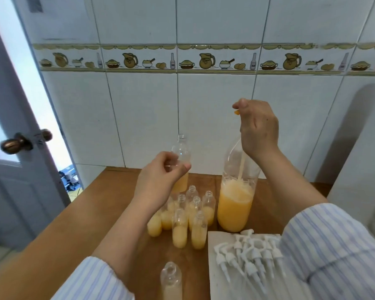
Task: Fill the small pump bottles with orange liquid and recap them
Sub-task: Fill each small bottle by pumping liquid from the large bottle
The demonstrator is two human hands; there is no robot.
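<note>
Our left hand grips a small pump bottle, part-filled, at twelve o'clock of the cluster of bottles. Our right hand pinches something orange above the large bottle, apparently a dispenser. We judge filling underway; next, aim into the neck.

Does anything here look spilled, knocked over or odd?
No spill shows on the wooden table. One oddity: none of the small bottles wears a cap; the white pump tops lie heaped on a sheet beside them. The big bottle looks frothy on top.
</note>
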